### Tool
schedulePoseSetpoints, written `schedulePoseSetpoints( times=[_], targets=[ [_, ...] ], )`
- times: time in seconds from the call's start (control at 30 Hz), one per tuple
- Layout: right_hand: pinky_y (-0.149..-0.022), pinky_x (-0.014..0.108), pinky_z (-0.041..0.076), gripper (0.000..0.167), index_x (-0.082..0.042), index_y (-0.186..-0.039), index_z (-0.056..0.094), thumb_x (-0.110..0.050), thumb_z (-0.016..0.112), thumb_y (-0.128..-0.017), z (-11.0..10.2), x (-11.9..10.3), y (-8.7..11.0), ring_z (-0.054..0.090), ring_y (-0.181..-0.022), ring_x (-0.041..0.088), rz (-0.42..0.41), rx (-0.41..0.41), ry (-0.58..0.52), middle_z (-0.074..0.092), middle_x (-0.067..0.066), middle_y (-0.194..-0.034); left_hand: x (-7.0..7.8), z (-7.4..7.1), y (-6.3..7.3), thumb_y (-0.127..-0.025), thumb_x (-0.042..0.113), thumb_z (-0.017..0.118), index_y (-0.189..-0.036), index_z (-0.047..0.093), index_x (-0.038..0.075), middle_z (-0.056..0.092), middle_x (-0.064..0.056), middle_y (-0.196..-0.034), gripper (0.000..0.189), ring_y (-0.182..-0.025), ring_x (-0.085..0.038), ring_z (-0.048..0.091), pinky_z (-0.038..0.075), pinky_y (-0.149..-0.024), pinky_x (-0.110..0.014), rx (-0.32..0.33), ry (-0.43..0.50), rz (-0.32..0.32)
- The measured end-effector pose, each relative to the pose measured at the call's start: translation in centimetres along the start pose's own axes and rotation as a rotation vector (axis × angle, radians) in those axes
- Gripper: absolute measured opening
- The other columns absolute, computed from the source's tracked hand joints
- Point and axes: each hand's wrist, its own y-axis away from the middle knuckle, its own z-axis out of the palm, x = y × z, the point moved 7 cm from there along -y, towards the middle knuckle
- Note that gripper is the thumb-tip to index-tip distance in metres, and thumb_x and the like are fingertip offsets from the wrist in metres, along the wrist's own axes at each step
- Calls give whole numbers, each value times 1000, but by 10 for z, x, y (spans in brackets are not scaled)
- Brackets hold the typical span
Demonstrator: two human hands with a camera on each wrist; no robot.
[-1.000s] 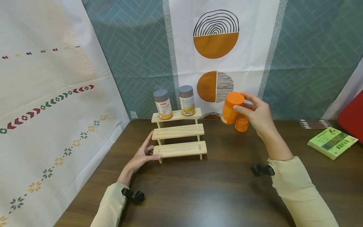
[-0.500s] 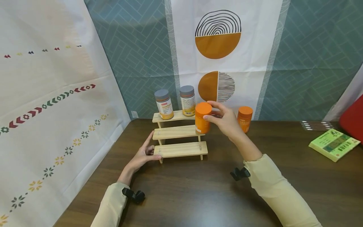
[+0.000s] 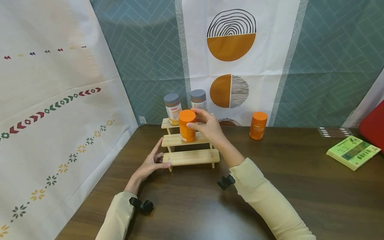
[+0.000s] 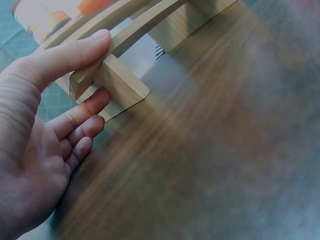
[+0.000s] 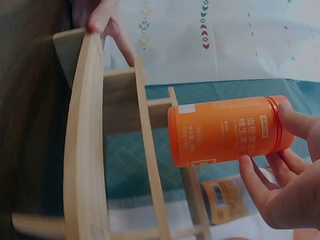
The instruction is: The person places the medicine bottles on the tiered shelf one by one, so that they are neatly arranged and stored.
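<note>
My right hand [image 3: 208,130] pinches an orange bottle [image 3: 187,126] with an orange lid, thumb and fingers near its top. The bottle is upright, close over the middle step of a three-step wooden display shelf [image 3: 190,157]. Seen from the right wrist, a small gap shows between the bottle [image 5: 225,130] and that step. My left hand [image 3: 150,166] grips the shelf's left end; the left wrist view has the thumb on the lowest step [image 4: 150,30] and curled fingers below it. Two grey-lidded bottles stand on the top step, one at left [image 3: 173,110], one partly hidden [image 3: 198,100] behind my right hand.
Another orange bottle [image 3: 258,126] stands on the dark wooden table [image 3: 192,200], right of the shelf by the back cloth. Farther right lie a green box [image 3: 354,152], a flat patterned piece [image 3: 334,132] and something red [image 3: 373,121]. Patterned cloths [image 3: 144,50] hang behind and at left.
My right hand has carried the orange bottle leftward, from beside the other orange bottle to over the middle step. My left hand has kept its hold on the shelf.
</note>
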Motion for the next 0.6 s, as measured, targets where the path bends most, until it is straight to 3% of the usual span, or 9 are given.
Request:
schedulePoseSetpoints(
  times=[0.3,0.6],
  targets=[
    [-106,42,45,56,-16,-141,52,-14,72,-89,25,18,-11,55,-128,28,102,20,-131,51,5,-144,-3,2,3,-86,4,71,-158,-5,30,63,2,-84,107,-78,-11,53,43,-76,-25,-6,-16,-6],
    [-100,46,49,54,-16,-140,53,-17,72,-89,41,18,-10,56,-125,31,-19,46,-89,54,8,-141,-2,0,0,-86,6,71,-158,-5,29,63,1,-85,107,-79,-12,54,44,-77,-25,4,-35,-4]
  ],
)
